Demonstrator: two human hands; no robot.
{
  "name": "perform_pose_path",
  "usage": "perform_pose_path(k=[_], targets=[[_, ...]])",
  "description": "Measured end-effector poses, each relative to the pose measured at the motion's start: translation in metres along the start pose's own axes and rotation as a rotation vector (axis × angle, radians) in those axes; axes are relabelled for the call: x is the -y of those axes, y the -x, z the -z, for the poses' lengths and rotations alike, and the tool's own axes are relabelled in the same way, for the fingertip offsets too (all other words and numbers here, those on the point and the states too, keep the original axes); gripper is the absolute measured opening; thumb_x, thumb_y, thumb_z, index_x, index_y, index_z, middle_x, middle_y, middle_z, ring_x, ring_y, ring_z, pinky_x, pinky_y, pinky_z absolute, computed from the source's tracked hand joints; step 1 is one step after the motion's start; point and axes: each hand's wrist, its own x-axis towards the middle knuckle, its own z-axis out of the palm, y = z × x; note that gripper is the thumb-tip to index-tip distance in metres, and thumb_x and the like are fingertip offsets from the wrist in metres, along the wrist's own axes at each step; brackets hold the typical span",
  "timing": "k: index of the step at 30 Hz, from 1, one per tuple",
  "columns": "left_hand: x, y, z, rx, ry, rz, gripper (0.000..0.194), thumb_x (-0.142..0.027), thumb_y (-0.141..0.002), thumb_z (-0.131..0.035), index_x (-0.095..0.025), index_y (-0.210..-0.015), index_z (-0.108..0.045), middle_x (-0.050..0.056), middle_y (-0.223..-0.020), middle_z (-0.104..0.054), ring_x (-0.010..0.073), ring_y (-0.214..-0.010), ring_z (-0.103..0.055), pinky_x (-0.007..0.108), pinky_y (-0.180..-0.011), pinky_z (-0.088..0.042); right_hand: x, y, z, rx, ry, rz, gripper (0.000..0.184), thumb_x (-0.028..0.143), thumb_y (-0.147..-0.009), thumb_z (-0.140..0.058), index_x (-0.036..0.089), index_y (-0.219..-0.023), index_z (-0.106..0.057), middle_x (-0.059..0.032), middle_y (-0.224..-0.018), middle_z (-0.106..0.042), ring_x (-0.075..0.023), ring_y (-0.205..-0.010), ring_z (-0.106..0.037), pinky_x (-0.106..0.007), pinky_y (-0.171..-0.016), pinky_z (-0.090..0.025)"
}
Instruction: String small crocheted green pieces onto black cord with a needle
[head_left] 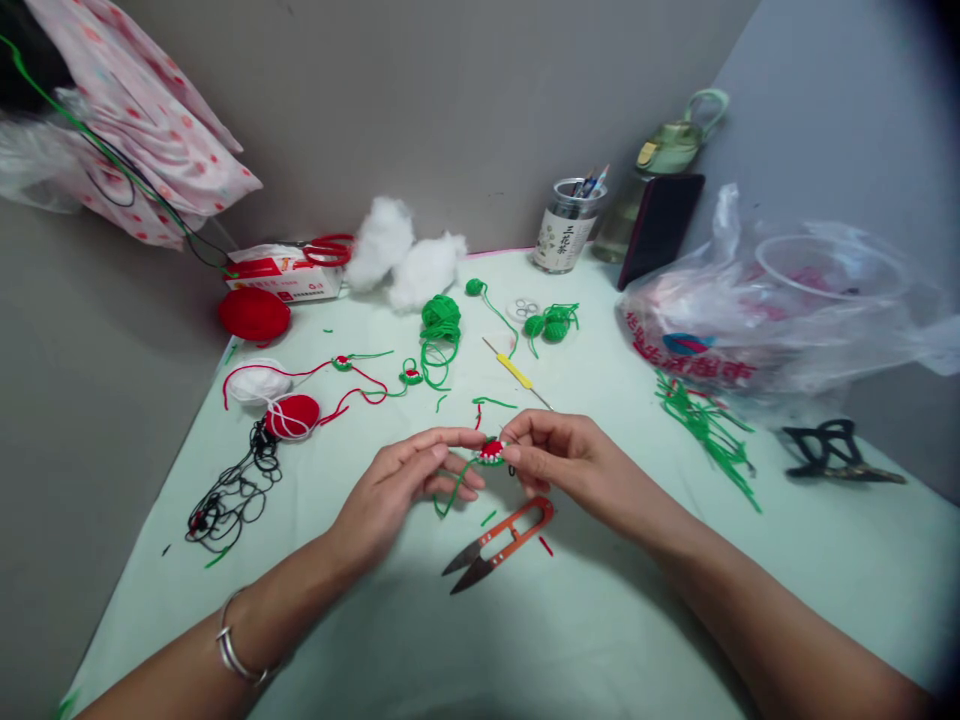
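A small crocheted piece (491, 451) in red, white and green lies between my two hands. My right hand (559, 452) is closed at its right edge, with thumb and index finger pinched there. A short black bit, perhaps thread, shows under that thumb; whether a needle is in the pinch is too small to tell. My left hand (409, 470) has its fingers stretched out and apart, the index fingertip touching the piece's upper left edge. A green yarn tail (448, 505) hangs from the piece. Just below lie orange thread snips (501, 545), blades toward the left.
Beyond my hands are a yellow crochet hook (514, 371), green yarn (441, 320) and white stuffing (405, 262). Red yarn (292, 416) and tangled black cord (232, 500) lie left. Green yarn scraps (705, 435), a plastic bag (780, 320) and a black claw clip (829, 450) are right.
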Motion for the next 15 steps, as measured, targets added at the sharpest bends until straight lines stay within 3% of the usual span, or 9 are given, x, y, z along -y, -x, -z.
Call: perform_pose_path(k=[5, 9, 15], targets=[[0.000, -0.001, 0.001, 0.004, 0.018, -0.005, 0.037, -0.038, -0.098, -0.051, -0.017, -0.123, -0.068, 0.009, -0.092, -0.075, 0.0206, -0.086, -0.070, 0.034, -0.082, -0.054, 0.000, 0.000, 0.002, 0.004, 0.008, 0.001, 0.032, 0.046, -0.086, -0.070, 0.015, -0.090, -0.062, 0.0044, -0.062, -0.052, -0.0082, -0.057, -0.048, -0.020, -0.054, -0.037], [0.000, 0.000, -0.001, -0.038, -0.071, -0.002, 0.034, -0.044, -0.095, -0.058, -0.018, -0.112, -0.071, 0.006, -0.088, -0.074, 0.0163, -0.079, -0.069, 0.030, -0.081, -0.052, 0.000, 0.003, -0.002, 0.075, 0.051, -0.013, 0.025, 0.041, -0.091, -0.065, 0.016, -0.089, -0.062, 0.0045, -0.064, -0.050, -0.0074, -0.057, -0.045, -0.020, -0.053, -0.037], [-0.002, -0.002, -0.006, 0.023, -0.063, 0.032, 0.021, -0.032, -0.085, -0.074, -0.018, -0.096, -0.064, -0.001, -0.075, -0.068, 0.0126, -0.071, -0.068, 0.025, -0.072, -0.051, -0.003, 0.005, -0.009, 0.068, 0.163, 0.019, 0.018, 0.034, -0.093, -0.061, 0.016, -0.090, -0.063, 0.0026, -0.070, -0.054, -0.0082, -0.059, -0.046, -0.021, -0.053, -0.036]])
